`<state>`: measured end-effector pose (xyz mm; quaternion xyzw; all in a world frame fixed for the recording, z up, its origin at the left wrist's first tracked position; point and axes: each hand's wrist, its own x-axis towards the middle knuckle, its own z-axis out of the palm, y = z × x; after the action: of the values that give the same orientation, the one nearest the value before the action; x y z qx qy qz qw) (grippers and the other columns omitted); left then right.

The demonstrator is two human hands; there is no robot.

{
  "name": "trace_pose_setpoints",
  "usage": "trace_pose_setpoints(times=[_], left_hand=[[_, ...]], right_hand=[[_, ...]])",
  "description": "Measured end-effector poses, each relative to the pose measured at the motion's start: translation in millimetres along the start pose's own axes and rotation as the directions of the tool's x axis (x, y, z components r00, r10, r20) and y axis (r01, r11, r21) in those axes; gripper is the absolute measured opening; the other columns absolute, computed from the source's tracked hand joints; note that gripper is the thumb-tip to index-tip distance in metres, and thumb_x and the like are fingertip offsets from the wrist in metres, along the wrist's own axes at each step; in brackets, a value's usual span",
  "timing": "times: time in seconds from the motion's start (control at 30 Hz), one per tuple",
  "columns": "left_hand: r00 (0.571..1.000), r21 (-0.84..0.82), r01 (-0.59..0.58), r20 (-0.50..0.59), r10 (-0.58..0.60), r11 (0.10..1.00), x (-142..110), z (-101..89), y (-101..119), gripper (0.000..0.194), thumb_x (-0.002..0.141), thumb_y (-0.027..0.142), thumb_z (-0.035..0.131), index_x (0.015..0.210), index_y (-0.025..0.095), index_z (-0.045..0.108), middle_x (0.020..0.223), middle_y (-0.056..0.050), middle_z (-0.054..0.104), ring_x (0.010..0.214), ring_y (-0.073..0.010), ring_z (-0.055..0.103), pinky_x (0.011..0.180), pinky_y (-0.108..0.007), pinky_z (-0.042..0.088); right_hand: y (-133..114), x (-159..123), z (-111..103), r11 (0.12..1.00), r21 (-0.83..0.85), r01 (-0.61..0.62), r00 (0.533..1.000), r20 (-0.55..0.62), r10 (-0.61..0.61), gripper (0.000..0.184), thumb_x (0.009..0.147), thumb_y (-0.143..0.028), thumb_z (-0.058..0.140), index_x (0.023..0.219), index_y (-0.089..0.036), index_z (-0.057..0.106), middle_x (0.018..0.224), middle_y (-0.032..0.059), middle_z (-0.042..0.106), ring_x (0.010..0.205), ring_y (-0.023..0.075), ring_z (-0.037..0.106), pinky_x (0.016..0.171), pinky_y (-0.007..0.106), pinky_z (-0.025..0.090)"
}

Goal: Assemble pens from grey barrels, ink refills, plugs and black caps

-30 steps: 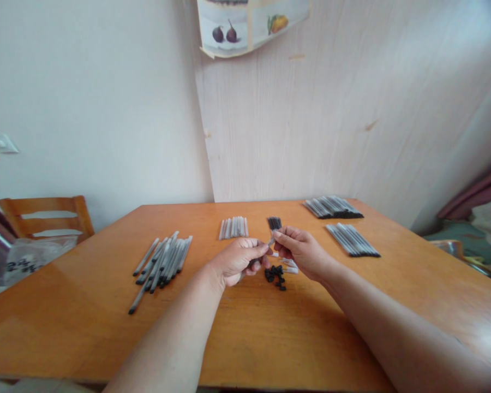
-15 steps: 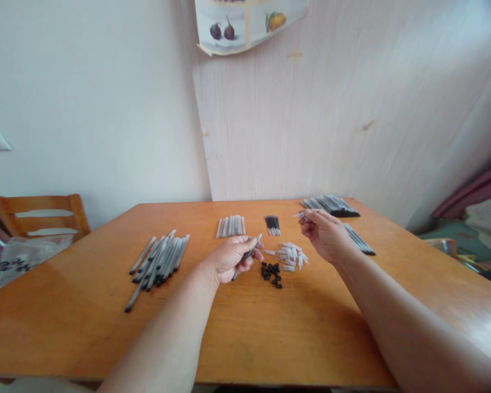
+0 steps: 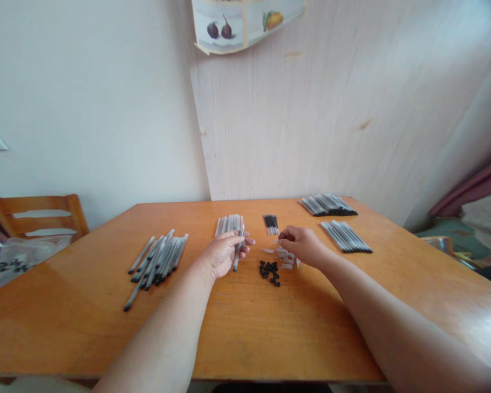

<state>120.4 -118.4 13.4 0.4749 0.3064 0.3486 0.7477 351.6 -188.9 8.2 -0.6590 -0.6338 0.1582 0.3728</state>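
My left hand [image 3: 225, 254] is closed round a slim clear-barrelled pen [image 3: 238, 254], dark end pointing down towards me. To its right, my right hand [image 3: 305, 245] pinches a small whitish translucent pen cap [image 3: 276, 242], partly hidden by the fingertips. Beneath that hand lies a loose heap of whitish translucent caps [image 3: 285, 260], some covered by the hand. Several small black plugs [image 3: 269, 271] are scattered on the table between the hands. Behind the left hand is a row of clear pen barrels [image 3: 228, 224]. A bunch of dark ink refills [image 3: 270, 224] lies just beyond the right hand.
A loose pile of black-ended pens [image 3: 159, 261] lies on the left of the wooden table [image 3: 245, 338]. On the right are a neat row of pens [image 3: 346, 236] and a larger stack [image 3: 327, 205]. A chair [image 3: 41, 213] stands at the left.
My right hand has moved left and down from beside the pen stack to above the cap heap. The pen in my left hand has turned more upright.
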Motion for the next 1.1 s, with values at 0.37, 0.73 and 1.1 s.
trace_pose_setpoints(times=[0.37,0.73,1.1], left_hand=[[0.995,0.03,-0.027,-0.095,0.029,0.999,-1.9,2.1,7.2,0.017,0.082,0.016,0.06,0.098,0.016,0.061,0.101,-0.009,0.072,0.075,-0.0118,0.065,0.057,-0.019,0.04],[0.993,-0.014,-0.058,-0.103,0.056,0.998,-1.0,-0.3,7.4,0.017,0.08,0.015,0.062,0.097,0.016,0.059,0.099,-0.011,0.071,0.076,-0.0139,0.067,0.056,-0.02,0.042],[0.991,-0.063,-0.102,-0.094,0.096,0.993,0.3,0.6,7.0,0.012,0.084,0.014,0.059,0.096,0.016,0.058,0.098,-0.011,0.07,0.083,-0.0167,0.068,0.065,-0.024,0.049]], right_hand=[[-3.3,-2.2,5.3,0.954,-0.245,0.171,0.983,0.109,-0.148,0.008,0.075,-0.024,0.061,0.079,-0.021,0.066,0.081,0.0042,0.068,0.068,0.0149,0.056,0.058,0.026,0.034],[-1.2,-0.1,6.4,0.961,-0.234,0.15,0.983,0.14,-0.119,0.013,0.077,-0.023,0.056,0.08,-0.022,0.069,0.078,0.0036,0.067,0.067,0.0153,0.055,0.058,0.026,0.035],[-22.6,-9.7,12.7,0.984,-0.017,0.178,0.977,0.125,-0.175,0.022,0.084,-0.031,0.051,0.07,-0.02,0.064,0.063,-0.0003,0.058,0.06,0.0129,0.05,0.055,0.026,0.033]])
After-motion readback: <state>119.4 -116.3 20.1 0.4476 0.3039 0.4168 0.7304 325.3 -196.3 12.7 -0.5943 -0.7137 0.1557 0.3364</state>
